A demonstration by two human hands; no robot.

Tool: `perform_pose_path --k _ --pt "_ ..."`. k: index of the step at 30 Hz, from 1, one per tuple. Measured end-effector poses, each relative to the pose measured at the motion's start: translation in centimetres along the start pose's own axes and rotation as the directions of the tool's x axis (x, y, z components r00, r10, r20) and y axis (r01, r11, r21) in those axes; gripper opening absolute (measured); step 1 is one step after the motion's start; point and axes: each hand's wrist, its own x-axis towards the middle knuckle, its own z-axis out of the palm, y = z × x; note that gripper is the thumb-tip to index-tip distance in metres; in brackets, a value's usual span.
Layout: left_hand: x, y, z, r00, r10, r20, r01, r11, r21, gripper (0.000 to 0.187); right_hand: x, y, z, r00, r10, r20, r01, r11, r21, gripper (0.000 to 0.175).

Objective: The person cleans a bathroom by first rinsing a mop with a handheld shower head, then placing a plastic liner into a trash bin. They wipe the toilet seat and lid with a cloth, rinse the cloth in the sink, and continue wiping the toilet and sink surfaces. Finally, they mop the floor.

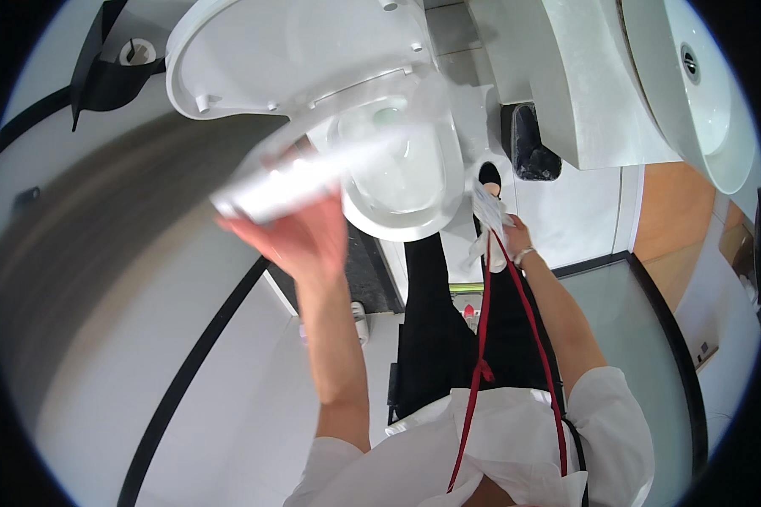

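Note:
My left hand [304,237] grips a white, motion-blurred toilet seat [292,187], its thumb on the near side and its other fingers partly hidden behind. The seat is tilted up over the left part of the toilet bowl [399,222]. Behind it the toilet lid [279,51] stands raised. Low at the right of the bowl, my right hand [517,236] holds a crumpled white cloth or wipe [491,212]. A red lanyard [484,317] hangs from my neck, and its lower end overlaps the cloth in view.
A washbasin [710,120] on a white cabinet [583,95] juts out at the right. Beneath it, a black container [533,146] stands beside the toilet. On the left wall is a black holder [111,79] with a paper roll [137,52]. A black-framed glass panel [634,317] lies at lower right.

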Motion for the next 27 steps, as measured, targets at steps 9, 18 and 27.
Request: perform_pose_path --k 9,18,27 --pt "-16.0 -3.8 -16.8 0.737 -0.280 -0.615 0.318 0.947 -0.049 0.045 -2.6 -16.5 -1.7 0.921 -0.368 0.128 0.294 0.872 0.391 0.049" --pt "-18.9 -5.8 -25.1 0.879 -0.459 -0.128 0.309 0.754 -0.580 0.064 -15.1 -16.0 18.5 0.284 -0.353 0.892 0.951 0.220 -0.216 0.053" --pt "-17.3 -5.3 -25.6 0.654 -0.556 -0.513 0.515 0.824 -0.236 0.070 8.6 -27.0 33.2 0.494 -0.464 0.735 0.735 -0.229 -0.639 0.065"
